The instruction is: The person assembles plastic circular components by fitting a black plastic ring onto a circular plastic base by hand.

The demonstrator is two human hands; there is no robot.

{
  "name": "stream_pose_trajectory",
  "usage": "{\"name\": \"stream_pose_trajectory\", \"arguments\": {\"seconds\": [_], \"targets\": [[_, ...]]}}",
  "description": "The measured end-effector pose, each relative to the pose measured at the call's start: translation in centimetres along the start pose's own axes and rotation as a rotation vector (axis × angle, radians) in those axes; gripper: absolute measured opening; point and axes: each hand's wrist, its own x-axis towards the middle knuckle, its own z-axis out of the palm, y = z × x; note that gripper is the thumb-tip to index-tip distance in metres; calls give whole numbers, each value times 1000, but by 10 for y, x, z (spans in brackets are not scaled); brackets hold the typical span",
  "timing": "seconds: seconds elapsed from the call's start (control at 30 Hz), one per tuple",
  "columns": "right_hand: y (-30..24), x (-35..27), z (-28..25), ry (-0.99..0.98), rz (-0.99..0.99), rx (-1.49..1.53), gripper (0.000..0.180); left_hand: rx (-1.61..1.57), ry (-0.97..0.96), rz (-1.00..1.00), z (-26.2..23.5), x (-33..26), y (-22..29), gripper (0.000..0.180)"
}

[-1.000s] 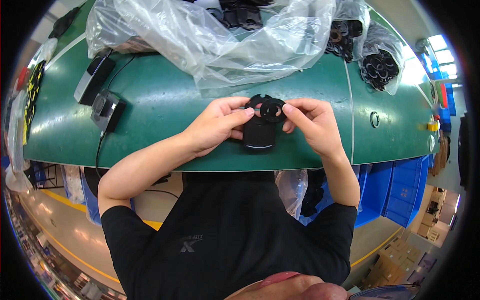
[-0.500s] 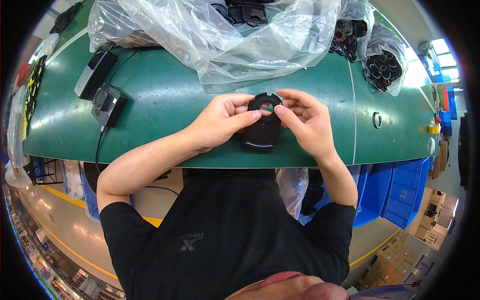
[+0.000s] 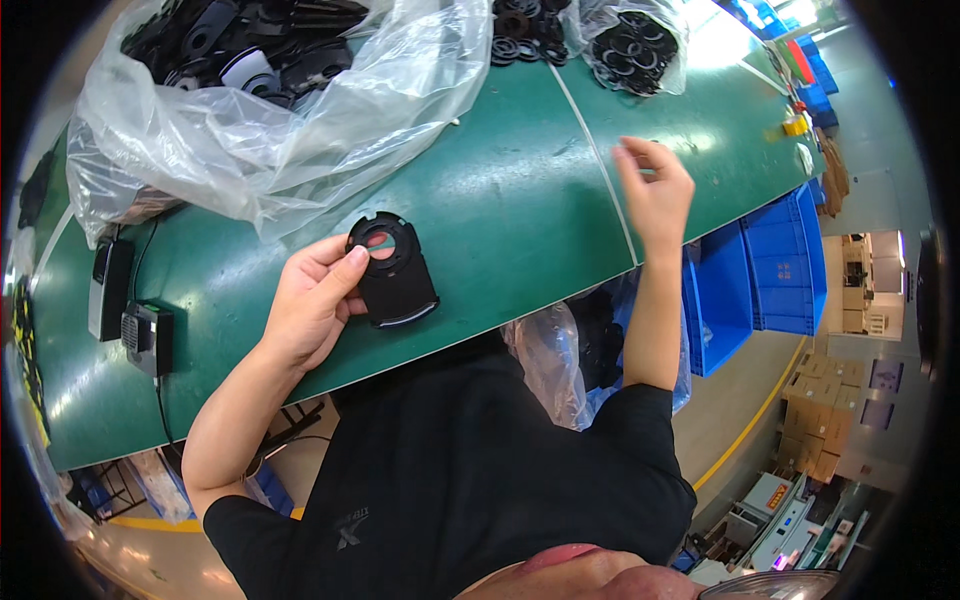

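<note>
While left hand [image 3: 315, 305] grips black part [image 3: 393, 272], plastic bag [image 3: 270, 120] crowds behind.

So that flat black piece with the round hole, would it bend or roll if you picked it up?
Probably stiff: the black plastic part keeps its flat shape in the left hand. Likely light, pinched by fingertips. Unlikely to roll, being flat.

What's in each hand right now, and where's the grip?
Left hand pinches the black part at its ring end, on the table. Right hand holds nothing visible.
</note>
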Motion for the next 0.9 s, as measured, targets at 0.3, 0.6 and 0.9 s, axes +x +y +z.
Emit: {"name": "stream_pose_trajectory", "arguments": {"seconds": [0.3,0.6,0.9], "targets": [[72,8,-23,23,-45,-333,13,-24,-15,-46,6,6,-1,26],[-54,-43,26,-475,-377,115,11,-47,15,-25,1,8,-2,33],[-84,-43,29,-629,-235,212,25,-100,66,-26,3,8,-1,36]]}}
